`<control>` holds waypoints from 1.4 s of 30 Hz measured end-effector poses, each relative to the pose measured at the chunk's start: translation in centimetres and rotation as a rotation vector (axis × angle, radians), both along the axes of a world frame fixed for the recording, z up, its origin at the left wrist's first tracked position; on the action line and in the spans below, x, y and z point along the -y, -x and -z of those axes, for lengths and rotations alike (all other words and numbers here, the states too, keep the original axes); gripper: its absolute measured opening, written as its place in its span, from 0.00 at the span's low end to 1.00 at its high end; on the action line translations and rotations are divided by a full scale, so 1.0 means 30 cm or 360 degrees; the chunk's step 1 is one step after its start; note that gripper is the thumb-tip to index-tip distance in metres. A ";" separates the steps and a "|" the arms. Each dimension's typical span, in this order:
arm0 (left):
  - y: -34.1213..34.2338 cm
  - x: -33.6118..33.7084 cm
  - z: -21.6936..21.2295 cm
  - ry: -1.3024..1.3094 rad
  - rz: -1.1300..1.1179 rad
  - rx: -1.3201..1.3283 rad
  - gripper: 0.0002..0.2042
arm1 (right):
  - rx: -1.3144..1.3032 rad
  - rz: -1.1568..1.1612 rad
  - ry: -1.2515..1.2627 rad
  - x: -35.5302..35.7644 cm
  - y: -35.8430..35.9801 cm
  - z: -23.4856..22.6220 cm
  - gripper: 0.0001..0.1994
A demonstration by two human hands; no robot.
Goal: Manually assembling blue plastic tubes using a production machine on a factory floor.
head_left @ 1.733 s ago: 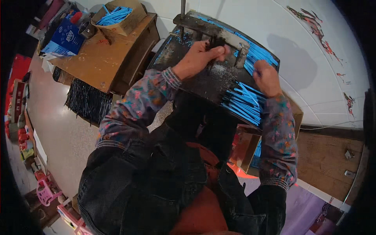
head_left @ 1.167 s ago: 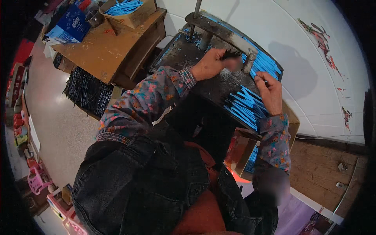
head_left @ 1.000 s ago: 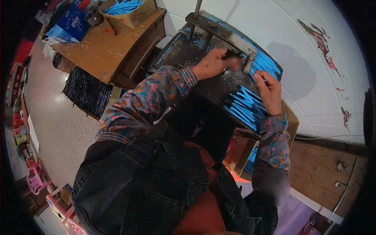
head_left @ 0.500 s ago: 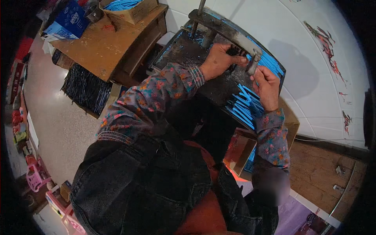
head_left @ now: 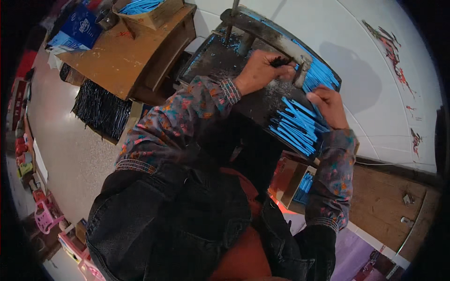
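My left hand [head_left: 260, 71] is closed on a bunch of thin black strips [head_left: 280, 61], whose dark ends stick out above the thumb. It is beside a metal post [head_left: 302, 72] on the dark worktable [head_left: 218, 58]. My right hand [head_left: 332, 108] is at the table's right edge with its fingers curled; what they hold, if anything, is hidden. It lies between two groups of slim blue sticks: a loose pile [head_left: 295, 126] at the near edge and a row [head_left: 318, 70] along the far edge. A metal bar [head_left: 267, 35] spans above the table, ending near the post.
At the left stands a wooden desk [head_left: 110, 61] bearing a carton of blue sticks [head_left: 154, 16], a metal cup [head_left: 108, 19] and a blue box [head_left: 84, 28]. Below it is a stack of black strips [head_left: 101, 112]. A carton [head_left: 293, 182] with blue sticks is under the table's near edge.
My right hand has moved away from the metal post, toward me and to the right, over the blue sticks. My left hand has stayed near the post with the black strips.
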State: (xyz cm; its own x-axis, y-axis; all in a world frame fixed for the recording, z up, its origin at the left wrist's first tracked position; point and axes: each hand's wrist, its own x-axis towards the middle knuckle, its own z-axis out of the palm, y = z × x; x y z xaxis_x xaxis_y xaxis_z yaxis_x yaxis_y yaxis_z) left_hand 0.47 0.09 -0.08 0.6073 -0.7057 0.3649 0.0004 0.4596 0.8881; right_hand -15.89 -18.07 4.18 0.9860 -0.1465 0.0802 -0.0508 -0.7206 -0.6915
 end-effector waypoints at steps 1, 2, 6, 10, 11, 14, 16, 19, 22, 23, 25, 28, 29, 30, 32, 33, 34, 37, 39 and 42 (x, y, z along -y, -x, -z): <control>0.006 0.005 0.001 0.0002 0.0020 0.0005 0.05 | 0.0005 0.0020 0.0002 0.008 0.004 0.027 0.03; 0.008 0.002 0.002 -0.0050 0.0017 0.0044 0.05 | 0.0062 0.0034 0.0268 0.014 -0.006 0.064 0.03; 0.001 -0.002 -0.002 -0.0203 0.0033 0.0193 0.05 | 0.0230 0.0111 0.1070 0.012 -0.027 0.134 0.06; -0.010 -0.008 0.014 -0.0062 0.0075 0.0209 0.05 | 0.0163 0.0163 0.1197 -0.012 -0.014 0.116 0.08; -0.005 -0.009 0.006 -0.0063 0.0076 0.0207 0.05 | 0.0162 0.0164 0.1197 -0.018 -0.013 0.111 0.08; 0.011 -0.008 -0.026 -0.0070 0.0118 -0.0033 0.04 | 0.0094 0.0291 0.1270 -0.035 -0.010 0.082 0.08; 0.015 -0.007 -0.029 -0.0072 0.0133 -0.0111 0.04 | 0.0073 0.0334 0.1295 -0.033 -0.006 0.068 0.09; 0.011 -0.006 -0.017 -0.0019 0.0213 -0.0007 0.05 | 0.0385 0.0221 0.1419 0.004 0.009 0.051 0.07; 0.005 -0.010 -0.033 -0.0045 0.0206 0.0052 0.05 | 0.0431 0.0209 0.1108 -0.009 0.007 0.017 0.06; 0.007 -0.015 -0.040 -0.0092 0.0173 0.0070 0.05 | 0.0362 0.0233 0.0756 -0.031 0.008 0.002 0.06; 0.010 -0.022 -0.046 -0.0187 0.0107 0.0104 0.04 | 0.0216 0.0273 0.0051 -0.075 0.003 -0.023 0.06; 0.008 -0.005 -0.020 -0.0104 0.0141 0.0081 0.04 | 0.0255 0.0413 -0.0308 -0.175 -0.042 -0.047 0.03; 0.005 0.002 -0.010 -0.0062 0.0154 0.0071 0.04 | 0.0275 0.0479 -0.0487 -0.203 -0.059 -0.051 0.02; 0.001 0.006 0.000 -0.0020 0.0166 0.0060 0.04 | 0.0293 0.0544 -0.0667 -0.214 -0.070 -0.052 0.03; -0.001 0.007 -0.005 -0.0038 0.0170 0.0095 0.04 | 0.0305 0.0490 -0.0555 -0.199 -0.074 -0.054 0.03; -0.003 0.008 -0.008 -0.0052 0.0178 0.0131 0.04 | 0.0319 0.0439 -0.0440 -0.186 -0.075 -0.055 0.03; -0.005 0.008 -0.012 -0.0065 0.0185 0.0167 0.04 | 0.0333 0.0387 -0.0324 -0.173 -0.076 -0.055 0.04; -0.006 0.004 -0.020 -0.0111 0.0190 0.0179 0.04 | 0.0343 0.0362 -0.0289 -0.161 -0.074 -0.049 0.04; -0.002 -0.002 -0.024 -0.0167 0.0191 0.0139 0.04 | 0.0342 0.0420 -0.0446 -0.162 -0.068 -0.045 0.03; -0.018 0.001 -0.032 -0.0191 0.0160 0.0169 0.04 | 0.0251 0.0330 -0.0438 -0.099 -0.048 -0.048 0.03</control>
